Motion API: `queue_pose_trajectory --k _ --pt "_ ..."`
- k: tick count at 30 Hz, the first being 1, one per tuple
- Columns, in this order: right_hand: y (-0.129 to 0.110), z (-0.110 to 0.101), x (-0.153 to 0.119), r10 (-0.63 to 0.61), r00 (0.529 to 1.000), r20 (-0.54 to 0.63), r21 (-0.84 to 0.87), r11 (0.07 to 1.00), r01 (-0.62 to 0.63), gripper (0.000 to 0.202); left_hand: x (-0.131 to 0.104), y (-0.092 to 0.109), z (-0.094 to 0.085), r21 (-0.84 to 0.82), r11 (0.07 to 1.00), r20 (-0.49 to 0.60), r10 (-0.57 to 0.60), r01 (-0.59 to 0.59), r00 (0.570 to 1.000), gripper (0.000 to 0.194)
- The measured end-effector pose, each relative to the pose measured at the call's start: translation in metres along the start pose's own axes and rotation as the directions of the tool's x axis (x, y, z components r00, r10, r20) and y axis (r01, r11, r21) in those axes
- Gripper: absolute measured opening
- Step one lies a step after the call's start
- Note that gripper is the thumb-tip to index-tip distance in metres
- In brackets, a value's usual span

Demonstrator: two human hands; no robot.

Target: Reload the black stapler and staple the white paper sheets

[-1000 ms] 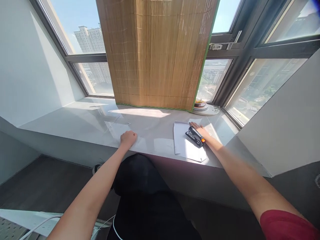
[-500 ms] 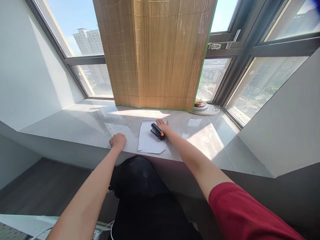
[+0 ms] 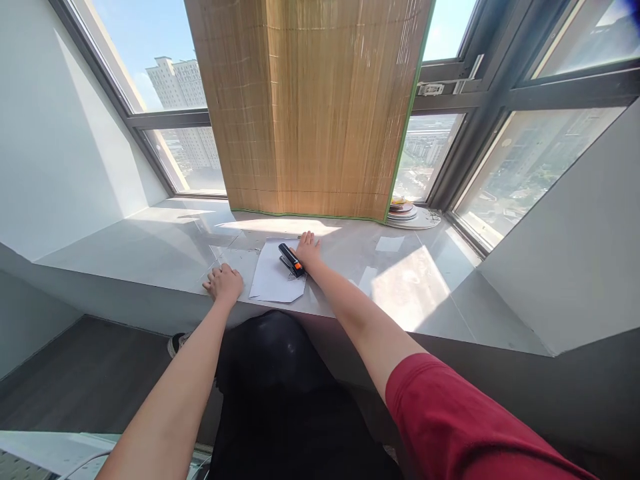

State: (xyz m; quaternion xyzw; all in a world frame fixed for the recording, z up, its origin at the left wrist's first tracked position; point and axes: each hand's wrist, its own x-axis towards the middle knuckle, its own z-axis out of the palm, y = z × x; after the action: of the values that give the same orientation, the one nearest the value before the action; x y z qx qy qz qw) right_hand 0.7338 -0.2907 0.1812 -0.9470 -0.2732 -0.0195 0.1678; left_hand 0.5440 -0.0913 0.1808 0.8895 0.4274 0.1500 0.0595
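Observation:
White paper (image 3: 273,283) lies on the pale sill near its front edge, with a black and orange stapler (image 3: 291,261) resting on top. My right hand (image 3: 308,249) is flat at the paper's upper right corner, beside the stapler, fingers spread. To the left of the paper, my left hand (image 3: 223,283) rests on the sill with its fingers apart and nothing in them. A thin clear sheet (image 3: 235,257) lies behind my left hand, and small dark bits are near it.
A bamboo blind (image 3: 320,113) hangs down to the sill's back. Stacked plates (image 3: 403,212) stand at the back right. A small white paper piece (image 3: 389,244) lies right of my right hand. My knee is below the front edge.
The paper and stapler have shifted left along with my right hand. My left hand has moved slightly left and gone from a closed fist to spread fingers.

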Motion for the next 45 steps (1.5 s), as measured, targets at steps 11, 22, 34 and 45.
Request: queue_pose_trajectory --k 11,22,34,45 --pt "0.040 -0.018 -0.043 -0.130 0.989 -0.066 -0.124 0.985 0.121 0.049 0.001 -0.003 0.002 -0.027 1.000 -0.010 0.001 -0.001 1.000 0.044" --pt "0.185 -0.082 -0.098 0.048 0.999 0.000 -0.275 0.960 -0.046 0.042 0.005 -0.005 0.005 -0.010 1.000 -0.002 -0.001 0.001 1.000 0.051" --pt "0.150 -0.068 -0.087 -0.051 0.999 0.005 -0.233 0.971 0.051 0.034 0.007 -0.003 0.008 0.029 1.000 0.025 0.006 -0.006 1.000 0.054" --pt "0.171 -0.062 -0.153 0.180 0.938 -0.297 0.568 0.823 0.022 0.046 0.009 -0.002 0.009 -0.008 1.000 0.031 0.007 -0.006 0.999 0.044"
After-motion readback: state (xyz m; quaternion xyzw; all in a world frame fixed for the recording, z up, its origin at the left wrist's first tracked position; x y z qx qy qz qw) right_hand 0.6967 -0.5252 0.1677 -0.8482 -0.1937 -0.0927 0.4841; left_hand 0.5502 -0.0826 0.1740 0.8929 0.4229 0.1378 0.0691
